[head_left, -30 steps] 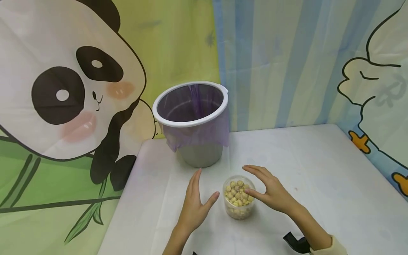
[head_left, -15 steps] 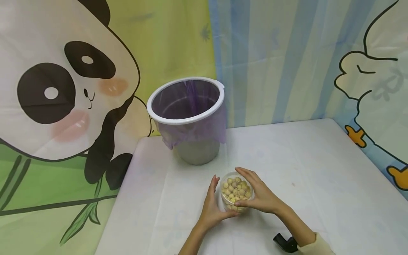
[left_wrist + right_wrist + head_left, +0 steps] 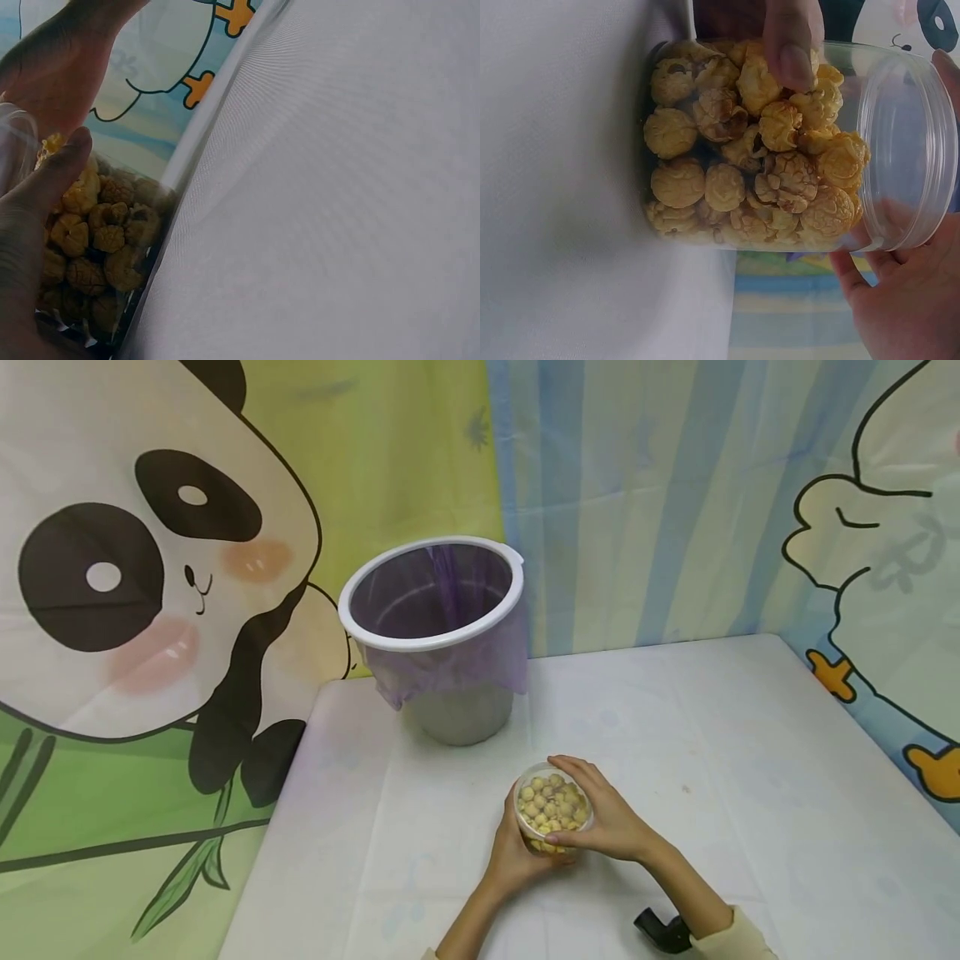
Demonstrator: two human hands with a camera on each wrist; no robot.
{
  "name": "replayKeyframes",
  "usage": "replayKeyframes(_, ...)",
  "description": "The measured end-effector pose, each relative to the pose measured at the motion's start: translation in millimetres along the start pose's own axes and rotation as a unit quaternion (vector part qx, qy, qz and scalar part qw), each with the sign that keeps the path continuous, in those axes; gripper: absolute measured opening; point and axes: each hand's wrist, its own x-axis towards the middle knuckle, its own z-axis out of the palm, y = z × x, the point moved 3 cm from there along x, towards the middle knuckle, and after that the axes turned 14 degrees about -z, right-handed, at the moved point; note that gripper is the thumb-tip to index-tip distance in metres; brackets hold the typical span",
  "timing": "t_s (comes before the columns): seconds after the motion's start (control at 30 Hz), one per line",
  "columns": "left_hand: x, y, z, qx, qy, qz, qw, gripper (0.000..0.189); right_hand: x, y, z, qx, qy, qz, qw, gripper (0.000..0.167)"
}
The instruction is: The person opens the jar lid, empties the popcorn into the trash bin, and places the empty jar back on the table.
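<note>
left hand [image 3: 517, 858]: curled round lower side of clear plastic jar [image 3: 898, 142]. right hand [image 3: 611, 820]: gripping same jar near rim. jar: upright or nearly so, nearer than purple-lined wastebasket [image 3: 465, 714]; whether base touches white tablecloth [image 3: 675, 735], cannot tell. contents: loose caramel-coloured popcorn [image 3: 724, 161], no lid visible. risks, judged: smooth wall slipping if either grip slackens; steep tilt spilling popcorn over rim; hard squeeze flexing wall; right sleeve [image 3: 733, 935] knocking black curved piece [image 3: 660, 933] beside it.

Clear jar [image 3: 904, 150] mostly full of popcorn [image 3: 780, 180]; left hand [image 3: 789, 34], thumb on side; right hand [image 3: 907, 311] at rim; white counter [image 3: 562, 195] by base.
</note>
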Motion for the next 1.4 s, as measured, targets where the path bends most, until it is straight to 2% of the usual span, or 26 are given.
replayKeyframes(0.07,-0.1,2.0,-0.2,0.001,0.004,0.006,1.0,0.119,0.3,-0.3,0.2,0.002,0.004,0.001,1.0,0.092)
replayKeyframes(0.13,-1.6,10.8,-2.1,0.0,0.004,0.009,0.9999,0.118,0.3,-0.2,-0.1,-0.002,0.004,0.003,1.0,0.093)
replayKeyframes(0.23,-4.7,26.1,-5.9,-0.001,0.004,0.014,0.9999,0.113,-5.1,15.0,4.3,-0.011,0.0,0.003,0.9999,0.094)
replayKeyframes(0.3,-7.2,34.6,-8.0,-0.002,0.004,0.017,0.9998,0.11,-5.3,14.3,3.9,-0.013,-0.003,0.003,0.9999,0.093)
replayKeyframes(0.37,-7.7,33.8,-7.8,0.002,0.007,0.019,0.9998,0.109,-5.5,13.2,3.7,-0.014,-0.009,0.005,0.9998,0.093)
replayKeyframes(0.57,-3.3,16.3,-1.8,0.028,0.009,0.017,0.9994,0.112,-5.8,4.9,-1.0,-0.027,-0.025,0.012,0.9993,0.092)
replayKeyframes(0.7,-2.2,22.9,-5.1,0.07,0.016,0.027,0.9971,0.109,-6.8,-1.9,-4.8,-0.03,-0.02,0.03,0.9989,0.091)
replayKeyframes(0.9,-5.1,48.9,-13.8,0.154,0.038,0.046,0.9862,0.109,-8.6,-11.6,-10.4,-0.047,0.001,0.053,0.9975,0.095)
replayKeyframes(1.1,-6.2,70.8,-22.5,0.215,0.058,0.053,0.9735,0.109,-9.1,-16.3,-14.7,-0.055,0.018,0.051,0.997,0.093)
replayKeyframes(1.4,-8.2,90.3,-26.1,0.275,0.084,0.074,0.9548,0.106,-16.7,-8.8,-15.1,-0.004,0.05,0.04,0.998,0.092)
